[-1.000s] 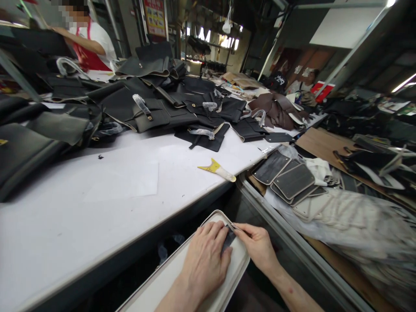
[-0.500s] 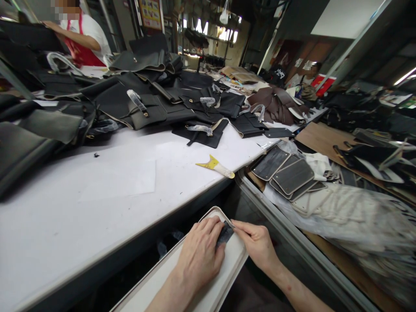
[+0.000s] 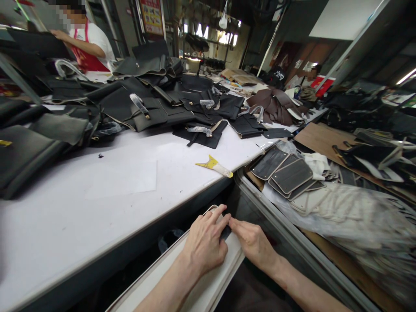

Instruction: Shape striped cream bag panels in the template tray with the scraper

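The cream panel is off the surface, below its near edge, and extends from the bottom of the view to a rounded far corner. Its base support is hidden. Work is judged to be partway: the panel's body and raised rim appear formed, while handling at the far corner appears unfinished; the amount left cannot be determined. The left hand lies over the panel near that corner, fingers extended and not clenched. The right hand has its fingertips pinched on the panel's right edge, just beside the left fingertips; any small item between them is hidden. A dark patch shows between the hands, partly covered. Around the work, the white table carries a heap of black leather pieces along its far side and brown pieces toward its far right corner. Beyond the right end of its near edge, a metal-railed container holds blurred light pieces and dark panels. A yellow forked piece lies by the surface's near right corner. The fingers themselves obstruct the view of the corner; the container's rail, near the right forearm, is judged to limit elbow room.
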Motion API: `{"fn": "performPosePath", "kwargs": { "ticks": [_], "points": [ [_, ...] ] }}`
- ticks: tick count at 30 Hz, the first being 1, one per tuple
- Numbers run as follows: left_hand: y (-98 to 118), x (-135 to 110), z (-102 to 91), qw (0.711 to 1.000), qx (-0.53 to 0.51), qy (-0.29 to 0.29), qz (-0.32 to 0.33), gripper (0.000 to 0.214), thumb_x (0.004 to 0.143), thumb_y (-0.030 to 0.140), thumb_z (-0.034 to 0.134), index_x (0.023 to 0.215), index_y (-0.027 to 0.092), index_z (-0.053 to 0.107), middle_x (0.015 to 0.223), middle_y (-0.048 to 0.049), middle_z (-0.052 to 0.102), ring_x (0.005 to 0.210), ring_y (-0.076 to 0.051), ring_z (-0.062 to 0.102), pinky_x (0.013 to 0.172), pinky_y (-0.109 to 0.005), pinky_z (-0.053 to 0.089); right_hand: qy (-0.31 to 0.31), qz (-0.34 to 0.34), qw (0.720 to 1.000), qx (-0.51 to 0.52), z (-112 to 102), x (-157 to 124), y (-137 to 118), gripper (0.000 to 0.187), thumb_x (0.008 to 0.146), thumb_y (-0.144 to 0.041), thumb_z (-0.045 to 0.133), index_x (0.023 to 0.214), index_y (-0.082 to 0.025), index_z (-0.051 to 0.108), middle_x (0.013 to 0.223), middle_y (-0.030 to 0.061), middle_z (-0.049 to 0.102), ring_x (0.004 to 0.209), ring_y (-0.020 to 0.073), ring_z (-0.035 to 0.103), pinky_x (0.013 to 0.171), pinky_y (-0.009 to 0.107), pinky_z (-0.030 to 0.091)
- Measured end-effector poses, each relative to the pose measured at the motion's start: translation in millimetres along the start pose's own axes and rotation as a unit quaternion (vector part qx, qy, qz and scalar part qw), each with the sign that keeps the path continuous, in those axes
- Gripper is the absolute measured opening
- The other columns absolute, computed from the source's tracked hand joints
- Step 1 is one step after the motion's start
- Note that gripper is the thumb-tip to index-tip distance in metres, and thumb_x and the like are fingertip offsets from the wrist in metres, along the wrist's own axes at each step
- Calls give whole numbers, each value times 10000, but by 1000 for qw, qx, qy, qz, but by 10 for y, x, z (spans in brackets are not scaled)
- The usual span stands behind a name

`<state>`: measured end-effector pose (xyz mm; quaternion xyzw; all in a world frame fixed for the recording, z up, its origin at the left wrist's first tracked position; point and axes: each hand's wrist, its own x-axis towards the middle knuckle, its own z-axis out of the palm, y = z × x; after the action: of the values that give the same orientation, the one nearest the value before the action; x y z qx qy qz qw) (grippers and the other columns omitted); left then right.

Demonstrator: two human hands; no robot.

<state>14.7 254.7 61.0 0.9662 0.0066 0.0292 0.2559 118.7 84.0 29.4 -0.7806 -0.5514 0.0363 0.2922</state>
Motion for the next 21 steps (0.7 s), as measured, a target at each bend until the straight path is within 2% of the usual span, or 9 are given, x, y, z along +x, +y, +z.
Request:
{"fn": "performPosePath", "kwargs": {
  "ticks": [3,6,8,10,12,14,17,21],
  "points": [
    [14,40,-18,999,11,-15,28,545,737,219,517,1282,242,529,1399,-41,503,1199,-250,496,920,-422,455,-8,-26,999,-43,12,-58,28,394,963,-85,340,1220,-25,632,1216,193,642,1127,247,624,993,378,541],
    [39,34,-39,999,19,-14,39,478,757,203,507,1232,229,556,1287,-31,580,1137,-242,514,904,-421,442,-26,-17,998,-54,-13,-77,-6,422,945,-82,331,1245,-3,617,1256,211,614,1160,267,603,1013,397,518],
    [50,9,-43,999,22,-11,38,459,779,191,493,1233,233,553,1270,-19,593,1122,-239,514,901,-430,427,-40,13,999,-24,-60,-35,-44,402,944,-118,367,1226,-42,643,1263,191,616,1165,274,597,1030,406,494],
    [52,-21,-36,999,21,-8,34,452,808,193,483,1254,238,542,1289,-13,587,1125,-236,508,906,-431,413,-45,84,994,59,-115,52,-45,320,944,-205,448,1092,-122,719,1158,133,681,1089,269,629,987,383,506],
    [48,-48,-23,999,17,-2,28,463,825,193,481,1283,246,528,1310,-6,579,1133,-232,500,923,-428,398,-46,200,963,173,-152,168,21,258,911,-315,546,836,-163,741,898,69,725,902,239,662,840,322,541],
    [44,-66,-10,1000,15,2,20,472,832,194,486,1300,250,518,1310,-2,582,1132,-233,496,922,-427,393,-55,291,919,259,-154,289,142,289,851,-377,622,667,-158,664,659,18,648,697,177,620,660,258,515],
    [52,-82,-2,1000,11,1,14,422,835,189,487,1246,250,560,1300,8,592,1128,-232,497,931,-427,392,-102,323,883,325,-118,436,322,265,748,-375,722,696,-151,589,603,-30,560,593,111,534,548,204,448],
    [73,-84,-8,1000,-1,-2,11,440,850,168,458,1263,270,570,1342,34,578,1186,-222,487,992,-427,388,-191,354,832,382,-118,540,421,394,645,-416,815,752,-161,535,653,-50,547,613,93,527,537,180,459]
  ]
}}
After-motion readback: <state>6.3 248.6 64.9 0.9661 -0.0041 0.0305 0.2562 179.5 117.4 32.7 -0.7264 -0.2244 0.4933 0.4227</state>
